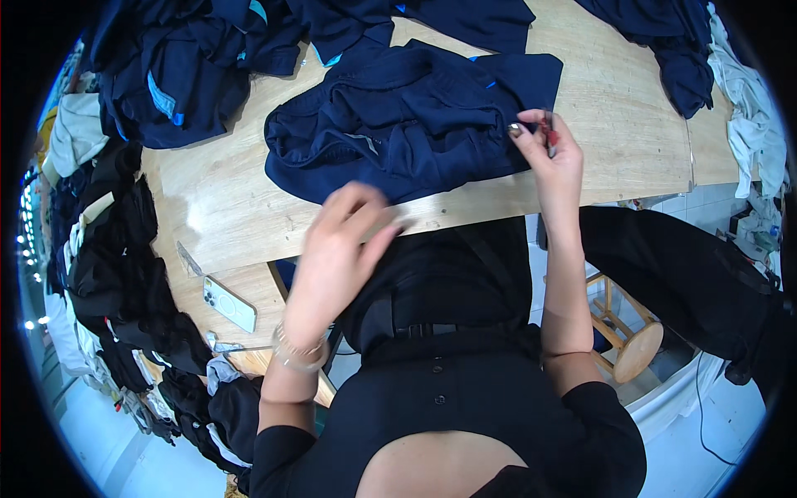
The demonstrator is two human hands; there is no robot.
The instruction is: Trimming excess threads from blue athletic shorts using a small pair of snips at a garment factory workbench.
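The navy garment, bunched on the wooden table at twelve o'clock, looks soft and light (best pinched at its right hem), where the right hand nips a small red tool, the left hand hovering loosely open, empty.

wooden worktable | pale tiled floor – wooden stool | dark clothes piled left

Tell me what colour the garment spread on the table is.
Dark navy blue garment, clearest in the head view.
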